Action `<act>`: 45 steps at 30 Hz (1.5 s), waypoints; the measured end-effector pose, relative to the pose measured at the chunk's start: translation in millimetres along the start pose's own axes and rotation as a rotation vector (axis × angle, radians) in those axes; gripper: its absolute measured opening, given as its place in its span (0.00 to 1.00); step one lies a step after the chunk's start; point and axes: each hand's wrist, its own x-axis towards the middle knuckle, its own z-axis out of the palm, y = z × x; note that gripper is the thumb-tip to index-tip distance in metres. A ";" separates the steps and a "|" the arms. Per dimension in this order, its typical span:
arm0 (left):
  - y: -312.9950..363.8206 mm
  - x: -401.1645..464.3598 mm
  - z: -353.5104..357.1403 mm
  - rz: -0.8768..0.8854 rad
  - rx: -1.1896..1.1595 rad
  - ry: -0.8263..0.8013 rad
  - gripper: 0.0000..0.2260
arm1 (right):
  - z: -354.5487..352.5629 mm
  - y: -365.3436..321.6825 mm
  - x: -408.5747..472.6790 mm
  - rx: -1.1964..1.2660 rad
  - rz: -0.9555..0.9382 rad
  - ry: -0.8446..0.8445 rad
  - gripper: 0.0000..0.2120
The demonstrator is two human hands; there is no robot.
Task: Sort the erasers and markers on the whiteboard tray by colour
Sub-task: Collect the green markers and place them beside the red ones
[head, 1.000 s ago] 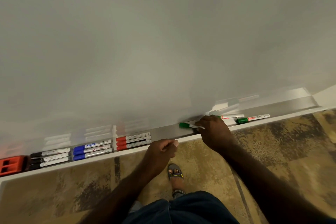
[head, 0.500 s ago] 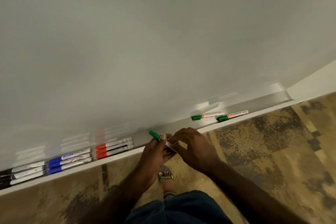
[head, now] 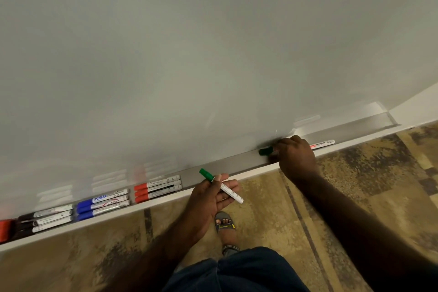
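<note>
We stand at the whiteboard (head: 213,54) and look down on its tray (head: 225,165), which runs from 8 o'clock up to 2 o'clock across our view.

Our left hand (head: 211,197) hangs just in front of the tray near the middle, fingers and thumb pinched on one green marker (head: 221,186). Its green cap points toward 11 o'clock over the tray, and its white barrel runs down toward 5 o'clock past our fingertips.

Our right hand (head: 296,159) is on the tray at 2 o'clock, curled over a second green marker (head: 266,151); only its green cap pokes out at the hand's 9 o'clock side. The fingers are closed around it, but motion blur keeps us from telling how firm the grip is. A third marker barrel (head: 322,144), white with a red label, lies on the tray and shows at the hand's 3 o'clock; its cap is hidden, so we cannot tell its colour.

Farther toward 8 o'clock we count three sorted groups lying side by side: three red markers (head: 157,188), three blue markers (head: 103,205) and three black markers (head: 45,219). At the far 8 o'clock end one red eraser (head: 5,230) sits touching the black group, cut off by the frame edge.
</note>
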 end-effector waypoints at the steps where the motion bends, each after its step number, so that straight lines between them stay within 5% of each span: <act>1: 0.6 -0.2 0.5 -0.002 -0.003 0.003 0.17 | 1.8 0.6 -0.2 -0.021 -0.010 -0.007 0.09; 7: 1.9 -1.8 4.4 -0.011 -0.003 0.007 0.17 | 0.6 -4.3 -7.3 -0.021 -0.123 0.039 0.09; 12: 2.1 -1.3 6.3 -0.020 -0.014 0.007 0.17 | -18.3 -44.6 -21.1 0.246 -0.165 0.105 0.10; 23: -7.0 0.7 5.2 -0.058 -0.109 0.065 0.16 | -28.7 -107.7 -57.8 0.583 -0.337 -0.168 0.09; 27: -10.4 0.8 2.9 -0.090 -0.103 0.116 0.15 | -29.2 -89.6 -55.0 0.535 -0.348 -0.228 0.11; 35: -7.1 -3.0 7.5 -0.081 -0.067 0.075 0.14 | -17.6 17.8 -22.4 0.178 -0.013 0.000 0.22; 45: -8.7 -4.1 11.4 -0.094 -0.071 0.033 0.13 | -15.3 72.5 -15.4 -0.134 0.048 -0.183 0.24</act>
